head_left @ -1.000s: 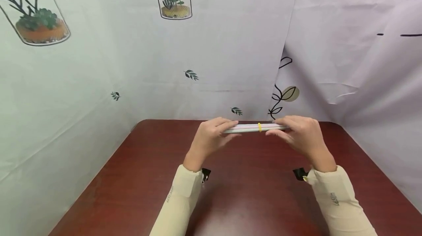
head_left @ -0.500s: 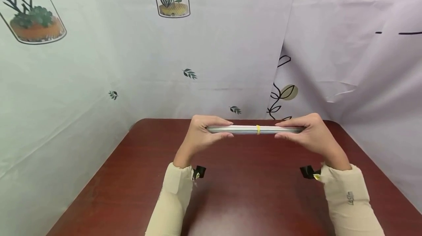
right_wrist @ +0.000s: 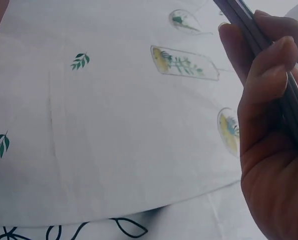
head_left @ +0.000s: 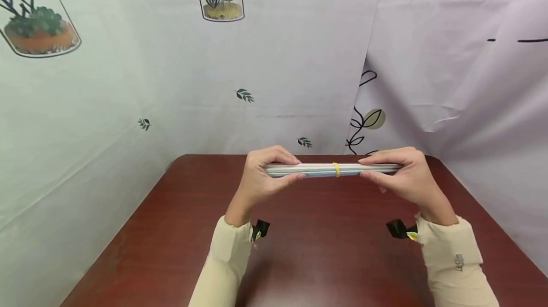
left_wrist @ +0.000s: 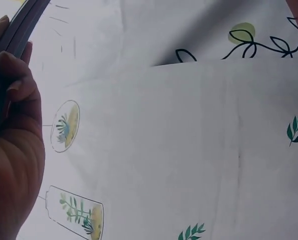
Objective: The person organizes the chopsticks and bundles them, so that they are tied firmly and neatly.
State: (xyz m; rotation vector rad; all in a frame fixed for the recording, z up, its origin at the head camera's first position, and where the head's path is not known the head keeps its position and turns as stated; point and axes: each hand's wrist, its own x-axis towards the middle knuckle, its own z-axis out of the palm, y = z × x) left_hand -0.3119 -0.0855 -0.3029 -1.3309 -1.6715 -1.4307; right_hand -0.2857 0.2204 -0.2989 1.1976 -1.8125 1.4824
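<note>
A long, slim bundle of pale strips or rods (head_left: 321,170), white with green and blue tints, is held level above the table. Round its middle goes a yellow band (head_left: 337,170). My left hand (head_left: 263,176) grips one end, thumb below and fingers above. The other end is gripped the same way by my right hand (head_left: 406,173). Both wrist views show the bundle dark against the light: the left hand (left_wrist: 14,155) curls round it at the left edge, the right hand (right_wrist: 273,170) at the right edge. Its outer ends are partly hidden by the palms.
Below the hands lies a dark red wooden table (head_left: 321,254) with rounded far corners. White cloth (head_left: 278,59) printed with plants and leaves hangs behind it and at the sides. Small black devices (head_left: 398,229) sit at both wrists by the cream sleeves (head_left: 449,250).
The hands have drawn apart from near the band towards the bundle's ends, mostly in the first half second. More of the bundle shows, and its blue-green side now faces me.
</note>
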